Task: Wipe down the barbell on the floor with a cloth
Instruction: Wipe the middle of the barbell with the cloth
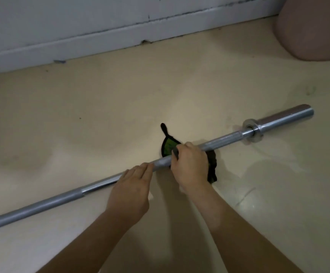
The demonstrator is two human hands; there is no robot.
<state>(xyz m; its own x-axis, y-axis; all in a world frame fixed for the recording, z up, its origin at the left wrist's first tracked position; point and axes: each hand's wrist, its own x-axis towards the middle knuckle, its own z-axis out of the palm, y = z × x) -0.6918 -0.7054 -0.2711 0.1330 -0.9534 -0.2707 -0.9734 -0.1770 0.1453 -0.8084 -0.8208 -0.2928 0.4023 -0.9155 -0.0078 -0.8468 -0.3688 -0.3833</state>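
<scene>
The barbell (225,139) lies on the pale floor (101,107), running on a slant from the lower left edge of the view up to the right, where its collar (251,131) and thicker sleeve (286,116) end well short of the wall. Near the middle of the shaft, a dark cloth (169,147) with a green patch is draped over and around the bar; part of it spreads out on the far side with a narrow black tab pointing away, and part hangs dark on the near side, resting on the floor. The right hand (189,164) is curled over the bar on top of this cloth, fingers wrapped down around the shaft and gripping cloth and bar together. The left hand (132,190) sits just beside it on the left, palm down, fingers extended and close together, laid flat on the bare metal rather than closed around it. Both forearms reach in from the bottom edge. Beyond, a grey baseboard (81,46) with chipped spots runs along the wall, and a rounded pink object (314,30) sits on the floor at the upper right corner.
</scene>
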